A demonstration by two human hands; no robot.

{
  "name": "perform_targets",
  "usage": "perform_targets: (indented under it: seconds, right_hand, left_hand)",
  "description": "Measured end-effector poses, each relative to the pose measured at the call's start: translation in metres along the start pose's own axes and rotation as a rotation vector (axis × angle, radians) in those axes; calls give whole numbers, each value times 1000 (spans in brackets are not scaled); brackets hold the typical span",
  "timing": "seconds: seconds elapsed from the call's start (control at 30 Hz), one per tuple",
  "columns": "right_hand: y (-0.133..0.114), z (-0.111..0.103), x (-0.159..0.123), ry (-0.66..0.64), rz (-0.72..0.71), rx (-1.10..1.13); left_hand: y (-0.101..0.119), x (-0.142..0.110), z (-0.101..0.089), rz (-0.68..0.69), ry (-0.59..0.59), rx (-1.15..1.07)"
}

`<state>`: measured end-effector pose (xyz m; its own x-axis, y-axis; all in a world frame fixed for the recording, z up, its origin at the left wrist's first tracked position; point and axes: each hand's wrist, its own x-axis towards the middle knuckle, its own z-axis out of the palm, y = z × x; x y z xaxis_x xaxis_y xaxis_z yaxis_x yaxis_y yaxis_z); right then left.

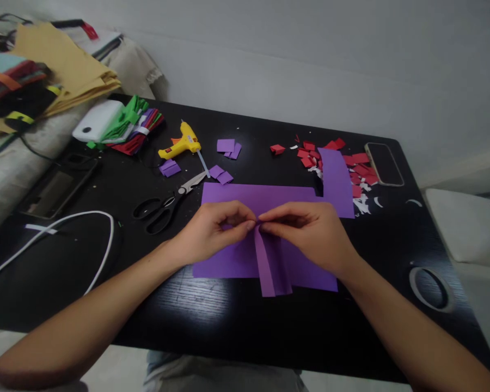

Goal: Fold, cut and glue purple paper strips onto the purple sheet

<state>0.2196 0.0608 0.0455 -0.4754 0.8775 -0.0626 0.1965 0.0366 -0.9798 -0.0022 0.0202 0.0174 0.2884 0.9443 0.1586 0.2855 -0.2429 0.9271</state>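
A large purple paper sheet (269, 198) lies flat on the black table (212, 321). Above its middle, my left hand (210, 231) and my right hand (310, 231) meet fingertip to fingertip, both pinching the top end of a narrow purple paper strip (269, 269). The strip is folded lengthwise and hangs down toward the table's front edge. Black-handled scissors (163, 206) lie just left of my left hand, blades pointing at the sheet.
A yellow glue gun (183, 142) and small purple paper squares (225, 146) lie behind the sheet. Red paper scraps (353, 166) and a phone (384, 163) are at the back right. Coloured paper stacks (134, 125), a white cable (85, 220) and a tablet (57, 185) are at the left.
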Motion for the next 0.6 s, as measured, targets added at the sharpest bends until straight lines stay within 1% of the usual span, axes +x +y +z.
perform_targets:
  seconds: [0.17, 0.3, 0.4, 0.47, 0.53, 0.6]
  right_hand:
    - [0, -2, 0, -25, 25, 36]
    - [-1, -2, 1, -38, 48, 56]
    - [0, -3, 2, -60, 76, 80]
    - [1, -4, 3, -77, 99, 91]
    - [2, -5, 4, -99, 126, 102]
    - [2, -5, 4, -119, 160, 104]
  left_hand:
    - [0, 0, 1, 12, -4, -9]
    - [1, 0, -1, 75, -15, 41]
    - [1, -2, -3, 201, 24, 147]
    - [1, -4, -4, 326, 62, 227]
    - [0, -5, -4, 449, 60, 320]
    - [-1, -6, -4, 532, 25, 430]
